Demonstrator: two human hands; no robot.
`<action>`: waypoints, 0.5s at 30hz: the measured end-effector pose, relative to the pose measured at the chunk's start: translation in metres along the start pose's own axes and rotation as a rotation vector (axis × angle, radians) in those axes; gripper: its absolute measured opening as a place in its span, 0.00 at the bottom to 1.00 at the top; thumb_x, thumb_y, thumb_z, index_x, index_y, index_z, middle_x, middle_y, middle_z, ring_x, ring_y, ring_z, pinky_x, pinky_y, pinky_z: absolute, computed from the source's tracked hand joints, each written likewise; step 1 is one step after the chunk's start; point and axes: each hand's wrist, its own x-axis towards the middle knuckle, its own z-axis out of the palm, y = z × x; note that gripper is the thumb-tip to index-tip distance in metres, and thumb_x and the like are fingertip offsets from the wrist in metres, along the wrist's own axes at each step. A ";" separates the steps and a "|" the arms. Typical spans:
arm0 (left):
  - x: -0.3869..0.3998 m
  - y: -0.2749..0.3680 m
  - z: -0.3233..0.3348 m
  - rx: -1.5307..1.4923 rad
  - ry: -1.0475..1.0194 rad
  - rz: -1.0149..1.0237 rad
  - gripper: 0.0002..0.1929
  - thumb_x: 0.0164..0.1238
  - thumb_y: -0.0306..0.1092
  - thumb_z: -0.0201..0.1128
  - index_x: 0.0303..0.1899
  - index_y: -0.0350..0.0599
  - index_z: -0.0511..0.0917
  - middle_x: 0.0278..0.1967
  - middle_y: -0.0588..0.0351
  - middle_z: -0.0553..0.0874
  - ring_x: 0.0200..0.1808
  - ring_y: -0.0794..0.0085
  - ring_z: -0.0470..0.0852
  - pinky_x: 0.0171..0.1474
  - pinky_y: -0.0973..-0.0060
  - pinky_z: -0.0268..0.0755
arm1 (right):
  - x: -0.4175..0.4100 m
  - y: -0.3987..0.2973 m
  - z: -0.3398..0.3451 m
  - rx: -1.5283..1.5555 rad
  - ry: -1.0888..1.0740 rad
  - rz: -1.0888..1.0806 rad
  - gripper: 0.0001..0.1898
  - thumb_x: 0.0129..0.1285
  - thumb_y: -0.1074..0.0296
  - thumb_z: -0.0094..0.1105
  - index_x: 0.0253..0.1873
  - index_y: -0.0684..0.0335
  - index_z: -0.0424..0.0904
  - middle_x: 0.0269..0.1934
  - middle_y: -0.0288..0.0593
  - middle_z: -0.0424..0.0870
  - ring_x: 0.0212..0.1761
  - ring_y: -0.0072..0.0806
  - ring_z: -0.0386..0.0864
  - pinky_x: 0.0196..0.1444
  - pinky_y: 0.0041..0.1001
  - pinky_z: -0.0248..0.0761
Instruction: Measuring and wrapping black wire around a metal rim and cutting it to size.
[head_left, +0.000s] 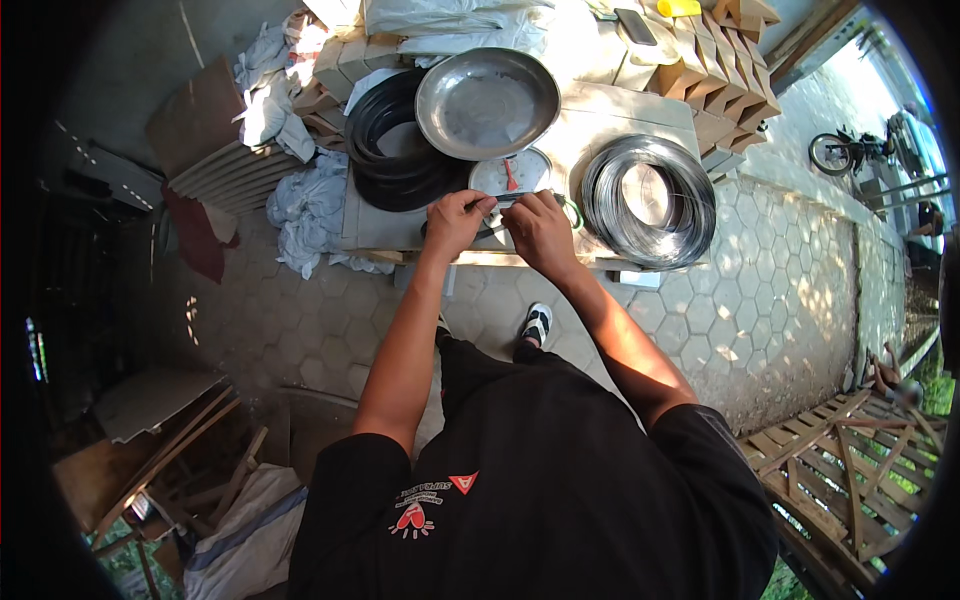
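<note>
My left hand (452, 225) pinches a thin dark strand (513, 197) between thumb and fingertips. At the strand's other side, my right hand (541, 229) grips it with curled fingers. A green loop (576, 214), perhaps a tool handle, shows beside my right hand; what it belongs to is hidden. Just beyond my hands, a small red object (512, 174) lies on a round metal lid or plate (484, 176). A wide metal bowl (489, 101) stands behind it. To the right rests a coil of bare metal wire (600, 199); to the left lies a black coil (409, 180).
These things stand on a low table (637, 105). Stacked blocks (720, 82) and a dark phone (635, 27) are at the back right. Bundled cloth or plastic (309, 202) sits at the left. A wooden slatted frame (847, 472) and a motorcycle (847, 150) are farther right.
</note>
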 end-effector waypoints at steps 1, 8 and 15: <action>0.000 -0.001 -0.003 0.001 0.004 0.000 0.14 0.69 0.45 0.72 0.43 0.43 0.91 0.32 0.51 0.92 0.35 0.60 0.90 0.44 0.65 0.78 | 0.001 -0.003 -0.001 -0.106 0.018 -0.043 0.06 0.56 0.71 0.73 0.38 0.58 0.85 0.41 0.39 0.83 0.48 0.41 0.80 0.46 0.38 0.74; -0.003 0.018 -0.017 -0.059 -0.226 -0.054 0.14 0.75 0.41 0.68 0.45 0.38 0.89 0.33 0.55 0.92 0.36 0.77 0.87 0.44 0.74 0.77 | 0.010 0.027 0.001 0.003 -0.140 -0.042 0.08 0.61 0.68 0.68 0.43 0.56 0.79 0.43 0.44 0.84 0.47 0.46 0.84 0.45 0.42 0.74; -0.008 0.009 -0.012 -0.021 -0.289 -0.083 0.14 0.74 0.42 0.68 0.45 0.39 0.90 0.32 0.55 0.92 0.36 0.75 0.87 0.44 0.73 0.77 | 0.011 0.021 0.000 0.145 -0.360 0.254 0.19 0.67 0.65 0.68 0.56 0.59 0.69 0.48 0.49 0.91 0.41 0.48 0.89 0.40 0.40 0.79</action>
